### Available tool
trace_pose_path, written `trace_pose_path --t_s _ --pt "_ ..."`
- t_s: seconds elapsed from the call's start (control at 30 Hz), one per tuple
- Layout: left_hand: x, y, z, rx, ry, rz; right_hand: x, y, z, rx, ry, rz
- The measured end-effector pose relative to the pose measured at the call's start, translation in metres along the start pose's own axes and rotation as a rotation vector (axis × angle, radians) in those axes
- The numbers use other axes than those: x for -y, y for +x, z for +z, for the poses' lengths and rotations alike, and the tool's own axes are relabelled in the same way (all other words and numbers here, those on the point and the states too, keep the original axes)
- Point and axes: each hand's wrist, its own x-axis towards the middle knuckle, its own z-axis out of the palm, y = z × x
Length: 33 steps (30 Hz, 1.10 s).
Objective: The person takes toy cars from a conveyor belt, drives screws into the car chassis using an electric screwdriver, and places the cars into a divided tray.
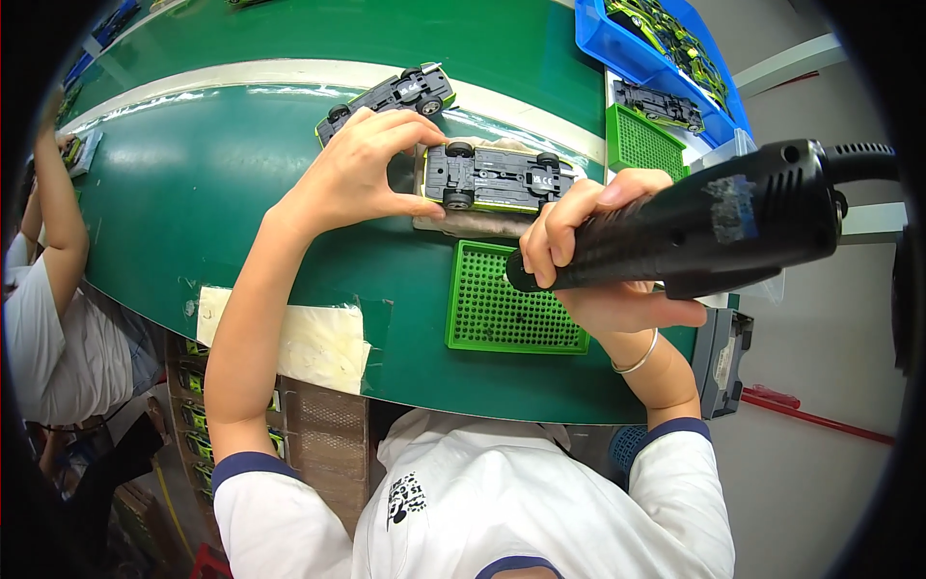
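A toy car (502, 181) lies upside down, its black underside and wheels facing up, on a pale padded rest (473, 225). My left hand (362, 159) grips its left end between thumb and fingers. In my right hand (579, 227) is a black electric screwdriver (714, 232), fingers wrapped round its body. The screwdriver's rounded front end hangs over a green perforated tray (453, 318), apart from the car; whether a bit touches anything I cannot tell. Just beyond my left hand, a second upturned toy car (400, 94) sits at an angle.
At the far right stands a blue bin (593, 39) of toy cars, with another upturned car (661, 104) and a second green tray (641, 145) near it. A yellowish sheet (323, 338) is taped at the table's front edge. Another person's arm (63, 193) shows at left.
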Motion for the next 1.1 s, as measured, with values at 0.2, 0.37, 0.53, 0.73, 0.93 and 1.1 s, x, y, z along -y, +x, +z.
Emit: trace_pose_path --t_s 0.2,0.37,0.53,0.73,0.93,1.1 --pt "-0.002 0.0 -0.004 0.053 0.001 -0.046 -0.003 -0.002 0.0 0.015 -0.018 0.024" --pt "0.0 0.001 -0.002 0.041 0.015 -0.026 -0.002 0.0 0.0 0.045 -0.035 0.004" --pt "-0.002 -0.001 -0.004 0.022 0.033 0.006 0.031 0.021 -0.01 0.099 -0.081 -0.132" --pt "-0.003 0.003 0.0 0.049 -0.008 -0.026 0.051 0.045 -0.049 0.059 -0.153 -0.274" --pt "-0.002 0.004 -0.008 0.059 -0.005 -0.025 0.021 0.045 -0.053 -0.153 -0.197 -0.088" --pt "0.005 0.0 -0.007 0.048 0.041 0.011 0.008 0.041 -0.055 -0.24 -0.199 -0.021"
